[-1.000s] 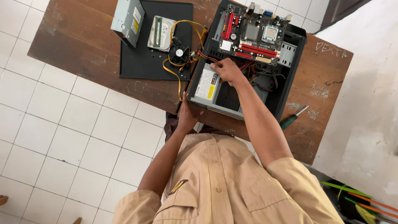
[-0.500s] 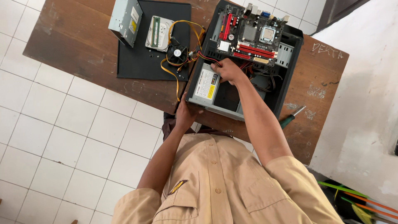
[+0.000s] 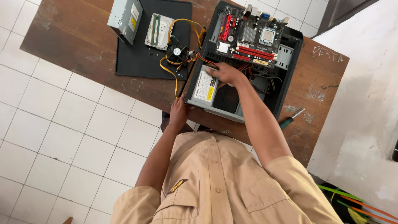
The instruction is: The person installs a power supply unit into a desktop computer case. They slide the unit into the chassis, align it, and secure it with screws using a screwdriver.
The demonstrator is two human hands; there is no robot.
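Observation:
An open black computer case (image 3: 286, 83) lies on a brown wooden table (image 3: 74, 41). Inside it are a motherboard (image 3: 248, 37) and a grey power supply (image 3: 205, 87) with a white label. My right hand (image 3: 226, 74) reaches into the case and grips the far edge of the power supply, where red and yellow cables (image 3: 186, 54) come out. My left hand (image 3: 179, 112) holds the near left corner of the case at the table's edge.
A black mat (image 3: 141, 62) left of the case carries a hard drive (image 3: 158, 31), a small fan (image 3: 177, 52) and a grey optical drive (image 3: 124, 16). A green-handled screwdriver (image 3: 290, 120) lies right of the case. White floor tiles surround the table; a white wall stands at the right.
The view has drifted slightly. Both hands stay on the case and the power supply, with hardly any movement.

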